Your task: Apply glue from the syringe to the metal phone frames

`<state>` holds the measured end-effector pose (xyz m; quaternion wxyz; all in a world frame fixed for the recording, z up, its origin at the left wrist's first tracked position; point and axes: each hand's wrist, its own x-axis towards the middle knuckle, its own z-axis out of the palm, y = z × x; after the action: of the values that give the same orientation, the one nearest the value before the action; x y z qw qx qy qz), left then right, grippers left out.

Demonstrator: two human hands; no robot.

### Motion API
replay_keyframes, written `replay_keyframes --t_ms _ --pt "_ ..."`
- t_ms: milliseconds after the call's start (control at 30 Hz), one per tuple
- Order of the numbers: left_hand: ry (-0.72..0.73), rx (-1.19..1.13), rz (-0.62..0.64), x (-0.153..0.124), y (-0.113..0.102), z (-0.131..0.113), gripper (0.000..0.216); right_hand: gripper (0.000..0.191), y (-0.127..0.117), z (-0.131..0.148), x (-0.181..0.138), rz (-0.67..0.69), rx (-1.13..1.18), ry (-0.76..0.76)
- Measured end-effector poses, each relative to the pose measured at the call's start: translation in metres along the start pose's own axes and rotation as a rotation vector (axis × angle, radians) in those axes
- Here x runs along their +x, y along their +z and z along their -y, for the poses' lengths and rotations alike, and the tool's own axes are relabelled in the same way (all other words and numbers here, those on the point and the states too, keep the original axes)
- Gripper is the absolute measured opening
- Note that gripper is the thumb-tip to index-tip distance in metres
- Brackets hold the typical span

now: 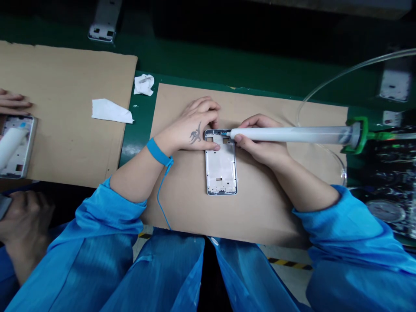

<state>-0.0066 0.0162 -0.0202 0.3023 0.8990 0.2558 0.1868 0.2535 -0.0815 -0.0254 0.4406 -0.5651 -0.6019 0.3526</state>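
A silver phone frame (222, 167) lies on the cardboard sheet in front of me, its inner side up. My left hand (196, 125) grips its upper left corner, the thumb pressed on the inner face and the fingers curled behind the top edge. In my right hand (269, 151) is a long dispensing syringe (292, 134) filled with white material and held nearly level. Its blue tip meets the frame's top right area, beside the camera cut-outs. Whatever bead lies under the tip is too small to make out. A blue wrist strap (158, 151) circles my left wrist.
Clear air tubing (312, 93) loops at the right from the syringe's green cap (359, 135). Gauges (386, 211) stand at far right. Paper scraps (112, 111) lie left. A co-worker's hand (13, 102) and another frame (30, 147) are at the left edge. More frames (102, 32) lie behind.
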Motion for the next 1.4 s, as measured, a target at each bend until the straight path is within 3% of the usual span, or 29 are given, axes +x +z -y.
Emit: replay_keyframes --t_ms 800,1400 --pt "-0.016 0.015 0.009 -0.0009 -0.0027 -0.0056 0.059 0.052 0.0022 0.0045 0.001 -0.016 -0.005 0.022" --pt "-0.01 0.003 0.011 -0.0011 -0.0027 -0.0049 0.059 0.039 0.003 0.0089 0.0018 -0.024 -0.026 -0.027"
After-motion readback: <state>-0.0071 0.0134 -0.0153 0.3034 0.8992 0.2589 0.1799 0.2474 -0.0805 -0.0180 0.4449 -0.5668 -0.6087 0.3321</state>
